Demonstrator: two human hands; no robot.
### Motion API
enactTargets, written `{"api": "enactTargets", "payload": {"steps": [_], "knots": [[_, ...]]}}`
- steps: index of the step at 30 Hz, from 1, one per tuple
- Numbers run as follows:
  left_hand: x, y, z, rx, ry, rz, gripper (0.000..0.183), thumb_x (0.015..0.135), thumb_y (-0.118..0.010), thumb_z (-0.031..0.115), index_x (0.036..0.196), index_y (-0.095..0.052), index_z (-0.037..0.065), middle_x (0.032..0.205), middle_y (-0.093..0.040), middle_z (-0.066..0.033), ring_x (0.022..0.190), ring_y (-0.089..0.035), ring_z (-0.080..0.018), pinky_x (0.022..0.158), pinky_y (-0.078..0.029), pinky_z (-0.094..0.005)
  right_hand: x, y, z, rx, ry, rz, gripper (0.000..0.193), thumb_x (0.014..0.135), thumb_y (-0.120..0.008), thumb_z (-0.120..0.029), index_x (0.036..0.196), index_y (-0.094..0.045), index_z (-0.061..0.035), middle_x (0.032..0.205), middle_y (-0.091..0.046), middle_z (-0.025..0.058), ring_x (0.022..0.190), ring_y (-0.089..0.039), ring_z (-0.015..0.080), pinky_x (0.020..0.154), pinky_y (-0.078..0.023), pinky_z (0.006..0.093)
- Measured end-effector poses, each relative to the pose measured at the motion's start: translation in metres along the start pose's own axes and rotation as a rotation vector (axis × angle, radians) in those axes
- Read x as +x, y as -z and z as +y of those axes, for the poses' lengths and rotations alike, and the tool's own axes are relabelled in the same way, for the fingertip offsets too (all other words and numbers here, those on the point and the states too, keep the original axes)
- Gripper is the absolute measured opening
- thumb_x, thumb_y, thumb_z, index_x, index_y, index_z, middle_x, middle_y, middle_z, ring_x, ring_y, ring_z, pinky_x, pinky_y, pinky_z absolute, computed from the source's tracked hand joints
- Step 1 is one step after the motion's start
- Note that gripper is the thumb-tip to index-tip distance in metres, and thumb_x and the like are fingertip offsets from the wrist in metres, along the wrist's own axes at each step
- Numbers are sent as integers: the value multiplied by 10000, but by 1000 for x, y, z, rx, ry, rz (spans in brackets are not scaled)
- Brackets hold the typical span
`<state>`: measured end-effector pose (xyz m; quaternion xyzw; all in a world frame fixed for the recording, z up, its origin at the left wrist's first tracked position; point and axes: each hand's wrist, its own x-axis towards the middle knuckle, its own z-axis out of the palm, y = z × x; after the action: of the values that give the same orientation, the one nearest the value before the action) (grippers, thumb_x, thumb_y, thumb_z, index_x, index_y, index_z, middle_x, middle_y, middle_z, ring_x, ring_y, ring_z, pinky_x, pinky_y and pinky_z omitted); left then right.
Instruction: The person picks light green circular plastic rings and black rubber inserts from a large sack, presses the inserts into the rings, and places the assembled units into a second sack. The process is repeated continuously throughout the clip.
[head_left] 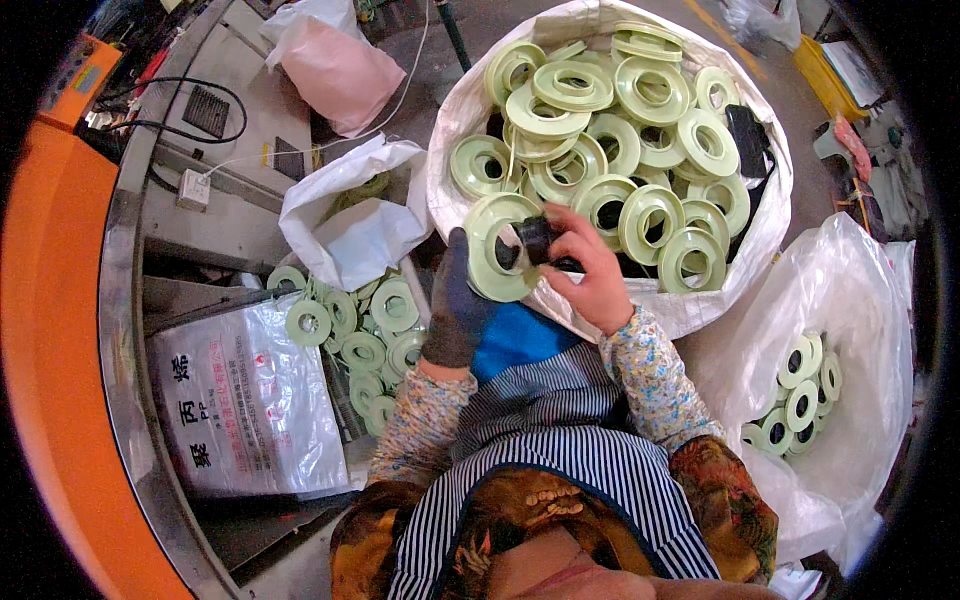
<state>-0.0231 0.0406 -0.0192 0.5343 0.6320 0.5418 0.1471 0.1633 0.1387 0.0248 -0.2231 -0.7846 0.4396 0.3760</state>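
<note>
- White woven sack, seen from the head, sits in front of the hands, full of big pale green rings.
- Near the left arm are a small white bag and a heap of smaller green rings. By the right arm, a clear bag has more rings in it. An orange machine stands far left.
- Left hand, in a dark glove, grips one green ring by its left edge.
- Right hand, bare, has bent fingers pinching a black piece and hiding some of it.
- That ring is over the sack's near edge. Its flat face looks up at the head; its longer way runs up and down. The black piece points sideways, toward the hole.
</note>
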Motion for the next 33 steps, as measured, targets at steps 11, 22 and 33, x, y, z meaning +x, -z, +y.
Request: {"api": "enactTargets", "payload": {"steps": [11,22,33], "knots": [[-19,12,85,233,-222,-71,642,751,-794,92,1307,-493,-16,1247,-582,-198,1128,-590,-333,957,-486,-385,-23,10,-42,-336,172,-115,781,651,-800,-131,1372,-498,-120,1256,-506,159,1104,-529,352,968,-462,425],[-25,6,103,280,-362,-43,429,861,-614,-16,1262,-475,-82,1282,-538,-287,1133,-579,-433,949,-504,-444,-33,23,-42,-457,303,-153,760,630,-770,-79,1345,-528,-173,1280,-502,148,1153,-515,352,986,-467,430],[-27,-8,107,327,-268,-82,544,867,-646,63,1349,-429,-66,1334,-503,-252,1218,-520,-387,1035,-433,-419,-38,18,-34,-208,-51,-105,666,750,-793,-282,1309,-511,-55,1173,-590,182,975,-626,333,817,-541,377]]}}
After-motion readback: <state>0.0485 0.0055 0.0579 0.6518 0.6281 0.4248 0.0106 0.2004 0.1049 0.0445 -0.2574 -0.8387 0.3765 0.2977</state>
